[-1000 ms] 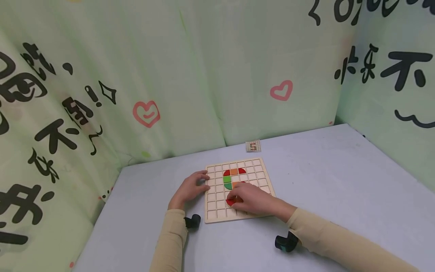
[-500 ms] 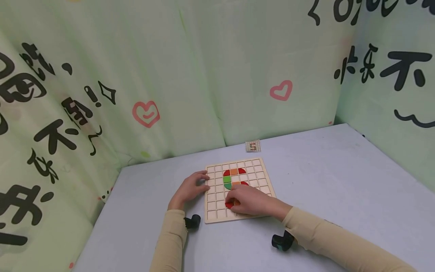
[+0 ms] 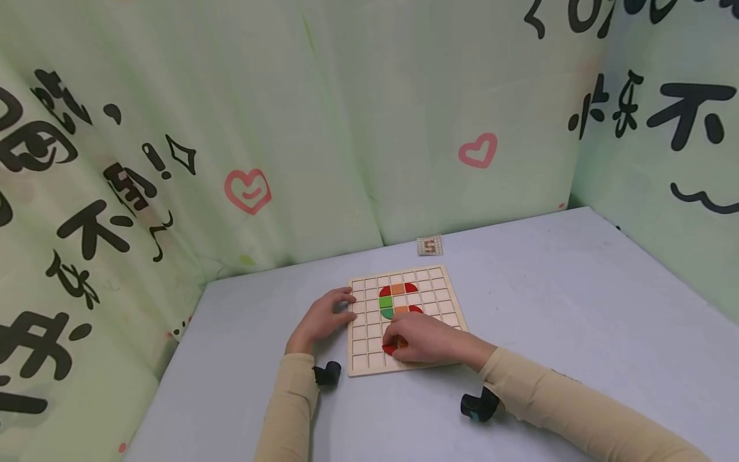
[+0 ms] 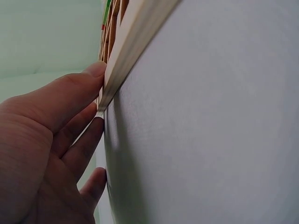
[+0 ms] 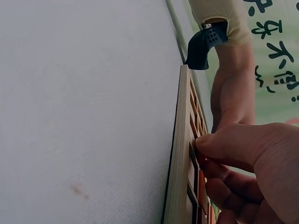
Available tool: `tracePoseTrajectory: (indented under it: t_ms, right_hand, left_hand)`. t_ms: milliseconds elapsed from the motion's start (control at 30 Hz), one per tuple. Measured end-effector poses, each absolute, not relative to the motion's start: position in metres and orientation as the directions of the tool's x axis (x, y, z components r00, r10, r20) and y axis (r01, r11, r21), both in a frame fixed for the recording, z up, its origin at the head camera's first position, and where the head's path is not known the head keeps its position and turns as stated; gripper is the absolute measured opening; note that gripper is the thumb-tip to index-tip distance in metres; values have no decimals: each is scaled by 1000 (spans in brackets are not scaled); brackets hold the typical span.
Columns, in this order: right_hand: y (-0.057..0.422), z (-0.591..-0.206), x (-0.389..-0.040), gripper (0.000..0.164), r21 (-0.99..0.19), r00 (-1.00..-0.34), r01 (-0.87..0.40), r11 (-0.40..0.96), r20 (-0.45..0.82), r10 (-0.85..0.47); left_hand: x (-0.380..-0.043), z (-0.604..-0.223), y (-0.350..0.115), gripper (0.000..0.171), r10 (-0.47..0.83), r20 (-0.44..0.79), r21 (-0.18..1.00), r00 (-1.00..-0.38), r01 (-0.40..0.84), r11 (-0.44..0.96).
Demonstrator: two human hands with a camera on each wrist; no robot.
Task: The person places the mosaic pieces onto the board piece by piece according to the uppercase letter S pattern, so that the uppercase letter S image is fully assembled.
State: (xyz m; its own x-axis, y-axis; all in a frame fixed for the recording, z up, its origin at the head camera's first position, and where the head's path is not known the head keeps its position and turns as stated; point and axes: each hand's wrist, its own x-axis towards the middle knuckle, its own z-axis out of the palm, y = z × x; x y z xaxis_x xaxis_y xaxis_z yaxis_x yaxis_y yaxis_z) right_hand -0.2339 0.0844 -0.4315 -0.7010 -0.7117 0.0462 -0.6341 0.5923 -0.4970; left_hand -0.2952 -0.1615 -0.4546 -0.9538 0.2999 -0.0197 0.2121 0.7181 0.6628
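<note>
A square wooden grid board [image 3: 360, 362] lies on the table. Red, orange and green tiles sit in its cells; an orange tile [image 3: 398, 289] is in the upper row, a light green tile [image 3: 385, 301] below it at the left. My right hand [image 3: 424, 338] is over the board's lower middle, thumb and fingers pinching a red round-edged tile [image 3: 389, 350] at the cells; the hand hides part of it and nearby cells. My left hand [image 3: 322, 321] touches the board's left edge, fingers fairly straight; in the left wrist view the thumb [image 4: 96, 70] rests against the wooden rim.
A small pattern card [image 3: 430, 245] lies behind the board near the table's back edge. Black wrist cameras, left camera [image 3: 328, 375] and right camera [image 3: 480, 405], sit close above the white table [image 3: 554, 308]. A printed curtain [image 3: 323, 128] surrounds the back and sides.
My right hand has shifted slightly left and toward the near side with the red tile, then stayed nearly in place. My left hand has stayed at the board's edge.
</note>
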Motion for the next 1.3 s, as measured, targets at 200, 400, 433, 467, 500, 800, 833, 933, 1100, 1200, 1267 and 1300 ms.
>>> tracePoseTrajectory:
  t_ms: [200,400,433,467,500,800,833,933,1100,1200,1267,1300]
  right_hand:
    - [83,-429,-235,17,-491,-709,-634,598,59,-703]
    - [80,-429,-238,16,-477,-728,-624,619,66,-683]
    - [80,-429,-238,16,-473,-730,-623,623,65,-680]
    - [79,-429,-238,15,-469,-733,-621,628,65,-677]
    - [79,-429,-238,15,-465,-737,-619,633,65,-673]
    - [77,-431,-239,14,-443,-772,-597,669,92,-628]
    - [77,-432,-239,13,-441,-773,-598,669,95,-628]
    - [77,-432,-240,10,-436,-774,-599,671,100,-625]
    - [77,-433,-240,9,-443,-768,-604,662,101,-633]
    - [77,-433,-240,9,-445,-764,-607,658,102,-637]
    - [77,-434,-240,9,-445,-763,-610,656,106,-638]
    - [77,-434,-240,9,-444,-763,-611,656,107,-638]
  left_hand:
    - [-296,-453,-161,31,292,-29,666,-956,199,719]
    - [-296,-453,-162,32,296,-21,663,-955,208,719]
    - [-297,-453,-162,32,297,-20,662,-955,210,719]
    - [-297,-453,-162,32,301,-16,662,-953,215,718]
    - [-297,-453,-162,32,305,-12,660,-952,222,718]
    - [-297,-453,-161,31,309,-12,657,-951,226,719]
    - [-297,-453,-161,31,310,-11,656,-951,227,720]
    - [-296,-452,-160,32,302,-18,660,-953,215,720]
    - [-296,-453,-160,32,291,-30,665,-956,198,720]
    - [-295,-453,-160,31,299,-22,661,-954,211,720]
    - [-295,-453,-160,32,304,-18,658,-953,217,721]
    - [-294,-453,-160,31,305,-17,658,-952,220,721]
